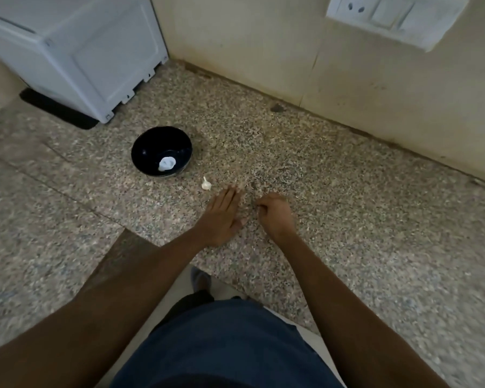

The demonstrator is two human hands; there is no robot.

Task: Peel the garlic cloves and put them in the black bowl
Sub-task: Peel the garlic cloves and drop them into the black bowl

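- Centre of the head view: left hand [221, 212] flat, fingers straight, palm down on the speckled stone counter [347, 219]; holding nothing.
- Just right of it: right hand [277, 214] curled into a loose fist, knuckles up; whether anything is pinched inside, cannot tell.
- Up and left of the left fingertips: one small garlic clove [206, 184], skin apparently on, loose on the counter, near the bowl but apart from it.
- Further upper left: black bowl [140, 155], upright, with a whitish piece [167, 163] lying on its bottom, probably a clove already done, though too blurred to be sure.
- Risks, as a judgement: tiny pale clove on busy speckled stone, easy to flick away with flat fingers and lose; papery skin slippery, so could squirt out of a pinch; loose peel could drift into the bowl with the clove; bowl light, could skid if knocked.
- Upper left: white appliance [76, 51]; upper right: wall socket and switch plate [395, 18].
- Writing, brands, labels: none readable anywhere.
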